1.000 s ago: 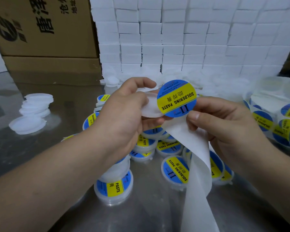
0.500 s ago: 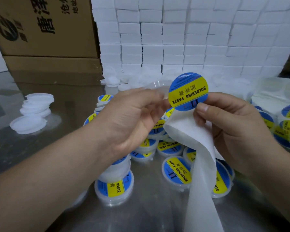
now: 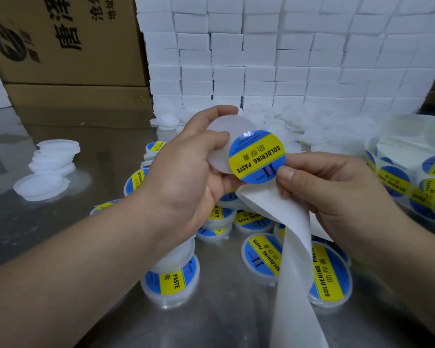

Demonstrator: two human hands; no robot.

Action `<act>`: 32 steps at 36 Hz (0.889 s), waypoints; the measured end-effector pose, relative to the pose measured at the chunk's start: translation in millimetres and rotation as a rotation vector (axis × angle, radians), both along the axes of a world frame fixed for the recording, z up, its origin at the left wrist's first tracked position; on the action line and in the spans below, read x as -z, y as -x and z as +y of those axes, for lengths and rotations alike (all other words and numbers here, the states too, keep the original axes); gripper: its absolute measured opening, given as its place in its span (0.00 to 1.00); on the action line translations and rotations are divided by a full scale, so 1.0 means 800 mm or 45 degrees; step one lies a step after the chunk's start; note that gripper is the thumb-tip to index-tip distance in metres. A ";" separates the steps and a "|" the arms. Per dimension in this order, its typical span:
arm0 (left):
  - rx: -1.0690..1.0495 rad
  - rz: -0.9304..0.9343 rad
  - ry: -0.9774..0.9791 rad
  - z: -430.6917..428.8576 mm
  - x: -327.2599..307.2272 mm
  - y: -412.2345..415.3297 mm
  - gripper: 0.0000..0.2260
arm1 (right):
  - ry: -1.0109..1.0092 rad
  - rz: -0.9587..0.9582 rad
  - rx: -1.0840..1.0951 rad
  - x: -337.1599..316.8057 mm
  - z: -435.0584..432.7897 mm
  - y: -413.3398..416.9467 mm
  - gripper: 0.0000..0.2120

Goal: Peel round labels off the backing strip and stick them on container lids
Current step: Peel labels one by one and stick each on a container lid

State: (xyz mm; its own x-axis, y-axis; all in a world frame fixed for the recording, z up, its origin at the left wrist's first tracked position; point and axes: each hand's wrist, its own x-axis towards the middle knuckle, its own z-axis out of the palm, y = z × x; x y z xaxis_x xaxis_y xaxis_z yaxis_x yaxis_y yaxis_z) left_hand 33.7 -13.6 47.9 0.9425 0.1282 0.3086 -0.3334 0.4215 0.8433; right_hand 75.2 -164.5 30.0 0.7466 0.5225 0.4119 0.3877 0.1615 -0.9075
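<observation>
White backing strip [image 3: 286,247] is draped below the lid [image 3: 232,124], the landmark, which is pinched in the left hand [image 3: 186,172]. Right hand [image 3: 337,194] fingers are closed on the label [image 3: 257,156], overlapping the lid's lower right. Misalignment may wrinkle the label, if pressed off-centre.

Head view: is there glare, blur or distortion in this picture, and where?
Head view: glare sits on the top edge of the label and on the shiny table; the white boxes are overexposed, their edges faint; wide-angle distortion bends the box rows near the right edge; the label's print is sharp, while the lid in the left hand looks soft.
</observation>
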 end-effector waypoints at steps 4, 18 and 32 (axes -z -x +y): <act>0.107 0.005 0.029 -0.002 0.000 0.002 0.13 | 0.000 -0.025 0.001 0.001 0.000 -0.001 0.10; 0.059 -0.077 -0.237 -0.007 0.012 0.000 0.14 | 0.000 0.016 0.037 0.004 0.001 -0.004 0.07; -0.007 -0.126 -0.293 -0.007 0.018 -0.001 0.10 | -0.016 0.038 0.063 0.001 0.003 0.001 0.09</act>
